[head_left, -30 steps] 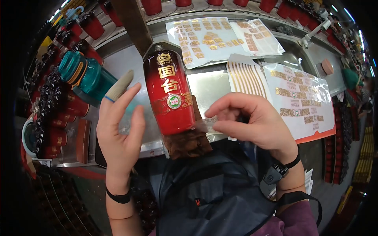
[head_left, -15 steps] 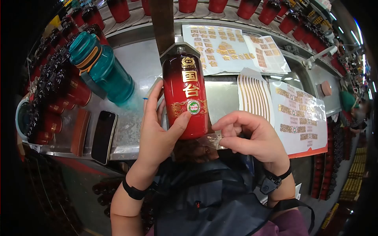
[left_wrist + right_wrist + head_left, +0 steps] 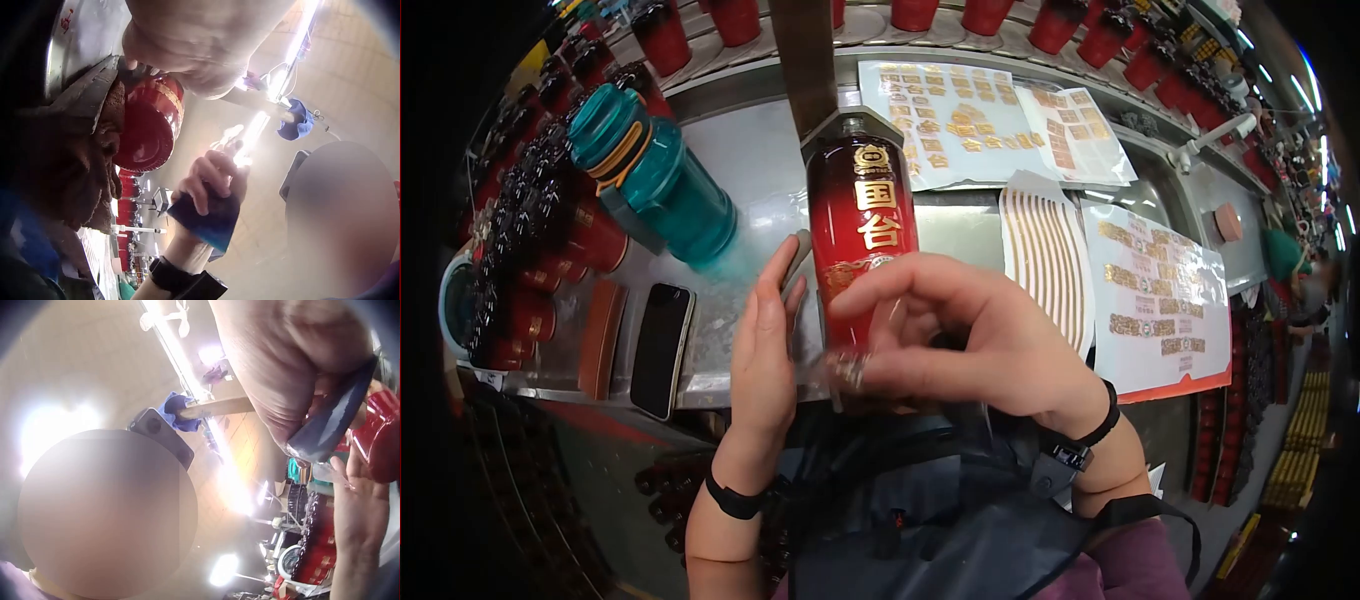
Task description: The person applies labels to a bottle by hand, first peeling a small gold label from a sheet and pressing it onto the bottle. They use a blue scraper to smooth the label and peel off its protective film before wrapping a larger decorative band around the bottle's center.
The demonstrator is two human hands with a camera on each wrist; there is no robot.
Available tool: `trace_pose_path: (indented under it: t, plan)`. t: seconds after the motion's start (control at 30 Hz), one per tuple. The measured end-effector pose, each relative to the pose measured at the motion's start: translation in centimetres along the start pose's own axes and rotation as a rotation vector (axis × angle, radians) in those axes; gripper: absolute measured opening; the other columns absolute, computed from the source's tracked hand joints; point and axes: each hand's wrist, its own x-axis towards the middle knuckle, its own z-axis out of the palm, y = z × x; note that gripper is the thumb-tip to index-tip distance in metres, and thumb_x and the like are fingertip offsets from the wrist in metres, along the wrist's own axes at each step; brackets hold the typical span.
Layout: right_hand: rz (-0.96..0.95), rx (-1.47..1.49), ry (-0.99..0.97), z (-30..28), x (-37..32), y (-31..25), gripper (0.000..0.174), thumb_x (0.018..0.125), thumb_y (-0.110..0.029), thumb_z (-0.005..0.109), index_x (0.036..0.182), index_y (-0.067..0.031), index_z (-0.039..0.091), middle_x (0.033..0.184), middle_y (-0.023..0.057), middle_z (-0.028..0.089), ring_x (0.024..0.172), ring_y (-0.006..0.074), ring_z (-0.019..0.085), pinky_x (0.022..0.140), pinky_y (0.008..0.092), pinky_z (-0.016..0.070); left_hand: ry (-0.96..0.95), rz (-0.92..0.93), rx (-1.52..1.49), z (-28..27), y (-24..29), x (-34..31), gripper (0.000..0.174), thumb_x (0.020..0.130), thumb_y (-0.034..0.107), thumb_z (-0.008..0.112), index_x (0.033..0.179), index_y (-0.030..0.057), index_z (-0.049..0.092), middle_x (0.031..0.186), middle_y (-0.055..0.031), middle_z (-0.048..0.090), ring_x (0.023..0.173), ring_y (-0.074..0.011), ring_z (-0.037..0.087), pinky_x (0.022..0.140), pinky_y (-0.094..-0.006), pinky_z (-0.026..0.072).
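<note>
A red-and-black bottle [image 3: 837, 215] with gold characters lies back, neck away from me, its base over a brown cloth [image 3: 87, 169] in the left wrist view. My left hand [image 3: 762, 365] is along its left side, fingers extended, with a grey cot on one finger. My right hand [image 3: 970, 330] crosses over the lower bottle and hides the round green-and-white emblem. Its thumb and fingers pinch a crumpled clear film [image 3: 845, 370]. That hand also holds a dark blue flat piece [image 3: 209, 219] against the palm, seen in both wrist views.
On the steel counter stand a teal water bottle [image 3: 685, 200], a phone [image 3: 663, 345] and a brown block [image 3: 603, 340]. Gold decal sheets [image 3: 950, 165] and a striped sheet [image 3: 1045, 265] lie right. A brown post [image 3: 805, 60] rises behind the bottle; red bottles line the back.
My left hand came to the bottle's side, its thumb on the front, then the thumb came off. My right hand moved left across the lower bottle with the film.
</note>
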Motion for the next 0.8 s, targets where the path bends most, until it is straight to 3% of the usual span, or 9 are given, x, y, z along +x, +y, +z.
trace_pose_path:
  t: [0.07,0.13,0.17,0.2,0.27,0.3,0.4,0.63,0.8]
  plan:
    - [0.135,-0.075,0.218,-1.0,-0.1,1.9,0.035,0.091,-0.001,0.071,0.124,-0.0009,0.060,0.086,-0.0044,0.060,0.075,0.0007,0.053,0.068,0.0171,0.0416,0.057,0.014,0.022,0.1,-0.7,-0.4,0.069,0.108,0.048,0.030,0.153,-0.0050,0.030,0.157,-0.0189,0.034,0.147,-0.0271,0.032,0.122,-0.0426,0.0230]
    - [0.113,-0.132,0.243,-1.3,-0.4,2.8,0.034,0.092,-0.002,0.070,0.124,-0.0015,0.058,0.085,-0.0049,0.058,0.075,0.0000,0.052,0.067,0.0158,0.0411,0.017,0.074,0.084,0.9,-1.1,-0.7,0.080,0.105,0.058,0.031,0.155,-0.0045,0.025,0.158,-0.0187,0.031,0.149,-0.0271,0.027,0.123,-0.0424,0.0168]
    - [0.099,-0.130,0.267,-1.4,-0.6,2.9,0.033,0.092,-0.002,0.070,0.123,-0.0016,0.057,0.085,-0.0049,0.058,0.074,-0.0001,0.052,0.066,0.0159,0.0413,-0.111,0.090,0.157,0.6,-0.3,-0.4,0.078,0.104,0.045,0.049,0.157,-0.0039,0.020,0.158,-0.0183,0.031,0.146,-0.0261,0.032,0.122,-0.0413,0.0222]
    - [0.082,-0.128,0.293,-1.5,-0.8,2.9,0.033,0.092,-0.002,0.070,0.122,-0.0016,0.057,0.085,-0.0049,0.058,0.074,-0.0001,0.052,0.066,0.0159,0.0414,-0.112,0.087,0.150,1.0,-0.2,-0.3,0.078,0.104,0.045,0.049,0.157,-0.0039,0.020,0.158,-0.0183,0.031,0.146,-0.0261,0.032,0.122,-0.0413,0.0222]
    - [0.086,-0.140,0.307,-1.7,-0.9,3.1,0.032,0.092,-0.001,0.069,0.122,-0.0017,0.056,0.085,-0.0047,0.058,0.074,-0.0002,0.052,0.066,0.0158,0.0413,-0.061,-0.009,0.091,2.3,-0.1,-0.2,0.083,0.096,0.017,0.068,0.155,-0.0068,0.016,0.154,-0.0219,0.035,0.143,-0.0252,0.036,0.118,-0.0387,0.0300]
    - [0.085,-0.150,0.318,-1.7,-0.9,3.2,0.032,0.092,-0.001,0.069,0.121,-0.0019,0.056,0.085,-0.0046,0.058,0.074,-0.0002,0.052,0.066,0.0157,0.0413,-0.035,-0.030,0.018,2.7,0.2,0.0,0.086,0.091,0.005,0.071,0.155,-0.0065,0.015,0.151,-0.0211,0.039,0.138,-0.0245,0.042,0.114,-0.0369,0.0366]
    - [0.026,-0.193,0.384,-1.7,-0.9,3.7,0.029,0.090,-0.003,0.072,0.114,-0.0014,0.056,0.077,-0.0036,0.056,0.065,0.0013,0.048,0.060,0.0187,0.0396,-0.039,-0.012,0.030,2.7,-0.1,0.1,0.084,0.093,0.008,0.070,0.155,-0.0064,0.016,0.150,-0.0209,0.040,0.138,-0.0247,0.044,0.114,-0.0368,0.0364]
    - [0.033,-0.206,0.421,-2.2,-0.8,4.6,0.031,0.089,-0.004,0.074,0.112,-0.0016,0.055,0.076,-0.0041,0.058,0.064,0.0011,0.049,0.060,0.0181,0.0401,-0.032,-0.050,-0.004,2.7,0.0,0.2,0.082,0.096,0.010,0.067,0.156,-0.0058,0.014,0.151,-0.0204,0.040,0.138,-0.0238,0.043,0.114,-0.0367,0.0366]
    - [0.035,-0.051,0.402,-2.6,-1.1,5.2,0.034,0.089,-0.005,0.075,0.115,-0.0027,0.054,0.075,-0.0049,0.058,0.065,-0.0001,0.050,0.059,0.0159,0.0391,-0.030,-0.041,-0.066,2.9,-0.2,0.1,0.076,0.099,0.008,0.061,0.157,-0.0048,0.013,0.153,-0.0192,0.038,0.138,-0.0237,0.043,0.115,-0.0370,0.0358]
